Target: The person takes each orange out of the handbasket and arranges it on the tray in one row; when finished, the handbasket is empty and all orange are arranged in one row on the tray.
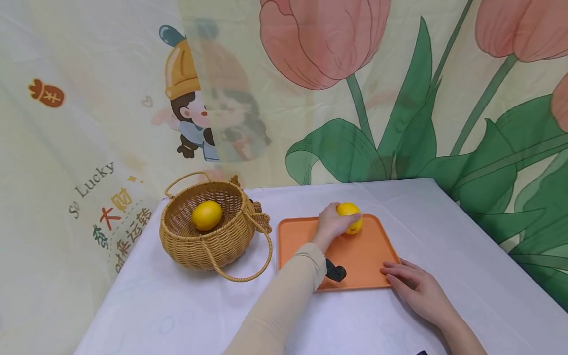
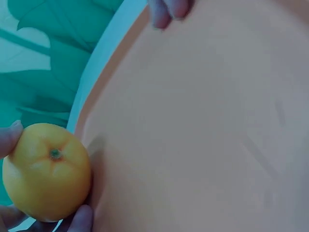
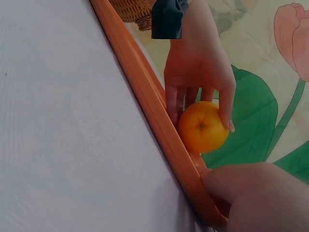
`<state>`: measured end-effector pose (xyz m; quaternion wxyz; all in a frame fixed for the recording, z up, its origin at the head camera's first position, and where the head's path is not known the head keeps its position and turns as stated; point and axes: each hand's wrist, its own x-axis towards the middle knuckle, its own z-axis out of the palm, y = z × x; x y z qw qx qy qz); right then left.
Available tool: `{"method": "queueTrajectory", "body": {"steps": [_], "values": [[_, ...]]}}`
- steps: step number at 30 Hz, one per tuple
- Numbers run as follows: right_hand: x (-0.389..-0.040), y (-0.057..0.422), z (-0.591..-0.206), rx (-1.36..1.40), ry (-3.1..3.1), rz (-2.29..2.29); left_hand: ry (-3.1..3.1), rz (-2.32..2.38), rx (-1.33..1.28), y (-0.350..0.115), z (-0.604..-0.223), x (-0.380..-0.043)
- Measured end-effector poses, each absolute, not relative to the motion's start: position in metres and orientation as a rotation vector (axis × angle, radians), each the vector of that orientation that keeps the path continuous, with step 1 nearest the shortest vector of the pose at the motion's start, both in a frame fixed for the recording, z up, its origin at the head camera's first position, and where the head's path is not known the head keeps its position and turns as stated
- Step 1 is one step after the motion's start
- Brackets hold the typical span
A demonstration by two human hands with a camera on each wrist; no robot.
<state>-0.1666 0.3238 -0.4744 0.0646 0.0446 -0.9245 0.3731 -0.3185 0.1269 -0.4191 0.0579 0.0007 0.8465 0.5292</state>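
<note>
My left hand grips an orange over the far right part of an orange tray. In the left wrist view, thumb and fingers sit round the orange, whose stem end shows. The right wrist view shows the left hand from the front, with its fingers round the fruit. At the tray's near right corner my right hand rests on the rim, two fingertips lying over the inside. Whether the orange touches the tray is unclear.
Left of the tray stands a wicker basket with a yellow fruit inside. Its near handle hangs out toward the tray. A white cloth covers the table, and a printed curtain hangs behind.
</note>
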Motion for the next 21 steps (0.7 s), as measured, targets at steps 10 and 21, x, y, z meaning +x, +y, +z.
{"method": "queueTrajectory", "body": {"steps": [10, 21], "values": [[-0.169, 0.3226, -0.4766, 0.144, -2.776, 1.119, 2.574, 1.593, 0.022, 0.1236, -0.4181, -0.3198], [-0.1683, 0.3241, -0.4766, 0.148, -2.776, 1.101, 2.593, 1.56, 0.115, 0.1235, -0.4224, -0.322]]}}
